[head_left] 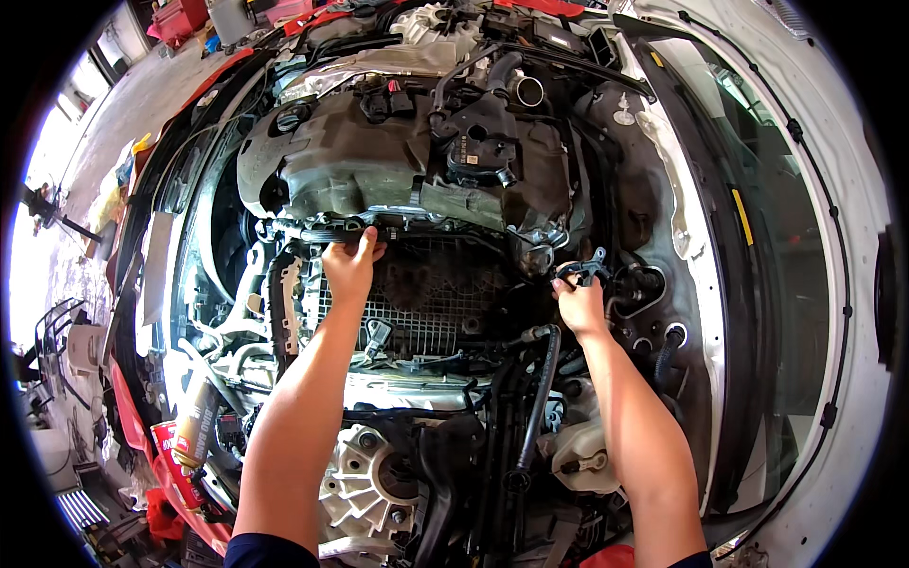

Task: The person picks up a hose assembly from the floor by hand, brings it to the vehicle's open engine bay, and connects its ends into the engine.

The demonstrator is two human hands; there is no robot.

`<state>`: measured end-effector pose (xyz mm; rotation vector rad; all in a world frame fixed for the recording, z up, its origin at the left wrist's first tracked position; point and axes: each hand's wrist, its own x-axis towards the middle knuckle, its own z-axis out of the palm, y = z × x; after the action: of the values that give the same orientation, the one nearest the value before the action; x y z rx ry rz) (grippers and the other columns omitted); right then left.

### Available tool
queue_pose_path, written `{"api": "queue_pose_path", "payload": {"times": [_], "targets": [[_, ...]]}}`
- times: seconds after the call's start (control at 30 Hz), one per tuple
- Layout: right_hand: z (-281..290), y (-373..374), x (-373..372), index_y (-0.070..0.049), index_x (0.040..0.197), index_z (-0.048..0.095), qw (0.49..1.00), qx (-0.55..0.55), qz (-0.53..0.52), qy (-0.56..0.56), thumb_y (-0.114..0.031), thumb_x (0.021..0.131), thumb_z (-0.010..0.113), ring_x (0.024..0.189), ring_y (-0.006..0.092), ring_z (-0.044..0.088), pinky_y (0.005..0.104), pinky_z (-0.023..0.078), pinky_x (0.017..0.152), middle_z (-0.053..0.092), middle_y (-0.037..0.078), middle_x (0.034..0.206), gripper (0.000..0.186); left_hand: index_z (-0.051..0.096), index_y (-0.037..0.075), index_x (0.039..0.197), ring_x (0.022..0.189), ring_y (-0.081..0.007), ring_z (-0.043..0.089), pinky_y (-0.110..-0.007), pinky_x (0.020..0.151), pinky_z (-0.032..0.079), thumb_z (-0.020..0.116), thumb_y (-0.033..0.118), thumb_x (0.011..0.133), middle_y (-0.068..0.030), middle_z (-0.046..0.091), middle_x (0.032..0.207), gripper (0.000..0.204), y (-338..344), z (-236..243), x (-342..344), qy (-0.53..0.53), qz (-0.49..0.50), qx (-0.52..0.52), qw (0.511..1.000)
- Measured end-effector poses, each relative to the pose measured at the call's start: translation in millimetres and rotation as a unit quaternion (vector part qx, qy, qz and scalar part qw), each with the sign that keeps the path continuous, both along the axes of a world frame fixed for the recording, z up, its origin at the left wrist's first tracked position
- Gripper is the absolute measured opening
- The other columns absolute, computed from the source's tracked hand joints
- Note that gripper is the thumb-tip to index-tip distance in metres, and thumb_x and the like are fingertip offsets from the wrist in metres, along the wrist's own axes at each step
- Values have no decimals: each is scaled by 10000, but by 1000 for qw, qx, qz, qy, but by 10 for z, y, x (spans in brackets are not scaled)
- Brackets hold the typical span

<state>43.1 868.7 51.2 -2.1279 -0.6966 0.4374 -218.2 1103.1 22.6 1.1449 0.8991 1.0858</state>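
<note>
My left hand (349, 273) is closed on a long black pipe (322, 231) that runs along the near side of the engine; the thumb points up and the other fingers are partly hidden. My right hand (580, 303) pinches a small dark bracket-like fitting (595, 268) to the right of the engine; its exact kind is hard to make out. Beyond both hands lies a large dark engine cover (350, 151), with a black plastic housing (478, 151) on its right part. Between my forearms a dark mesh grid (417, 320) shows in the engine bay.
A black hose (542, 398) stands up left of my right forearm. A pale metal casting (365, 473) sits close in front. Spray cans (196, 421) stand at the left edge of the bay. The windshield (786, 275) borders the right side.
</note>
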Motion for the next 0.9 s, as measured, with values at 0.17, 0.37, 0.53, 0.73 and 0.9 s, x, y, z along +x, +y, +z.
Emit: {"api": "queue_pose_path", "payload": {"times": [0.17, 0.37, 0.53, 0.73, 0.9], "targets": [[81, -7, -56, -31, 873, 618, 999, 20, -15, 26, -21, 773, 639, 662, 162, 614, 304, 481, 646, 626, 65, 730, 103, 598, -86, 857, 712, -220, 664, -298, 655, 573, 682, 167, 840, -136, 642, 785, 268, -23, 38, 2, -32, 24, -33, 999], [227, 42, -107, -32, 899, 627, 992, 10, -48, 116, -66, 791, 640, 638, 136, 611, 291, 486, 611, 636, 55, 733, 114, 574, -70, 886, 704, -217, 664, -291, 638, 571, 682, 174, 841, -130, 637, 801, 271, -17, 66, 12, -38, 38, -36, 998], [174, 12, -24, 2, 906, 619, 992, 0, -43, 117, -190, 775, 690, 667, 169, 620, 316, 486, 644, 646, 75, 765, 243, 599, -56, 860, 684, -191, 661, -267, 614, 561, 687, 182, 838, -109, 642, 776, 255, -17, 76, 15, -8, 19, -26, 999], [139, -80, 140, 69, 818, 592, 991, -115, -73, 10, -304, 770, 698, 799, 355, 637, 368, 469, 702, 652, 198, 780, 391, 630, -49, 842, 664, -144, 647, -233, 595, 526, 708, 199, 821, -88, 653, 745, 261, -39, 87, 46, 127, -83, 35, 988], [116, -10, 44, 38, 919, 626, 996, -57, 4, 73, -92, 834, 632, 753, 142, 613, 291, 464, 711, 647, 81, 768, 155, 594, -51, 867, 636, -124, 640, -239, 541, 507, 691, 168, 831, -75, 651, 726, 242, 83, -7, 90, 99, -44, -33, 994]]}}
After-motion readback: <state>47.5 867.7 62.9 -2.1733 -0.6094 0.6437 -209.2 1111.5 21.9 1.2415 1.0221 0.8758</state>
